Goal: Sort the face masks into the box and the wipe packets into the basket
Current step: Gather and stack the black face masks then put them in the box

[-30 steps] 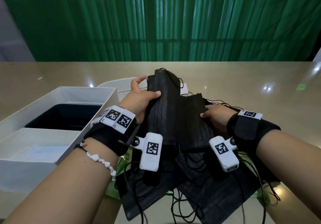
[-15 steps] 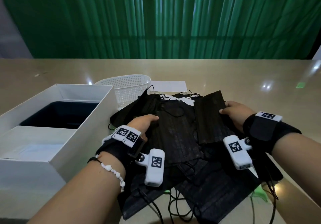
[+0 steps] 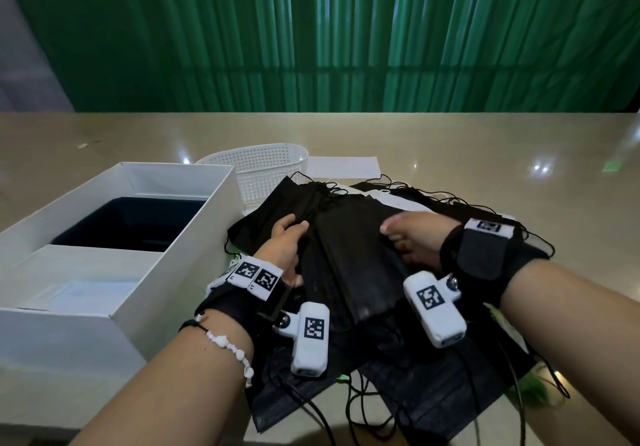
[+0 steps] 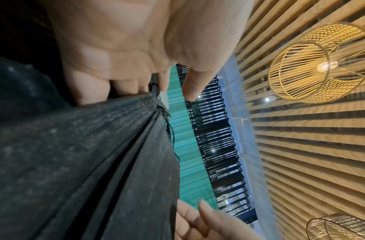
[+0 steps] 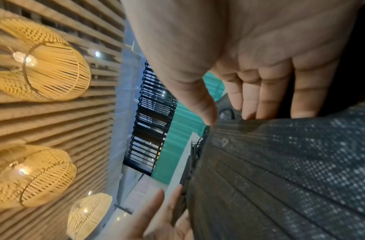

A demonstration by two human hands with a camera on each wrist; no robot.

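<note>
A stack of black face masks (image 3: 349, 255) is held between my two hands above a wider pile of black masks (image 3: 415, 386) on the table. My left hand (image 3: 289, 237) grips the stack's left edge; its fingers (image 4: 124, 86) are tucked behind the masks (image 4: 85, 146) and its thumb is lifted. My right hand (image 3: 405, 237) pinches the right edge, thumb (image 5: 206, 113) on the mask fabric (image 5: 280, 170). The white box (image 3: 173, 272) stands at the left, and the white mesh basket (image 3: 263, 165) is behind the pile. Green wipe packets (image 3: 531, 388) peek from under the masks, mostly hidden.
A white sheet of paper (image 3: 343, 166) lies behind the pile, next to the basket. Loose black ear loops (image 3: 360, 407) trail off the pile toward the table's near edge. A green curtain (image 3: 311, 47) closes off the far side of the table.
My left hand lowered its raised mask onto the pile. My right hand then moved left with its mask, so both hands now hold one stack between them.
</note>
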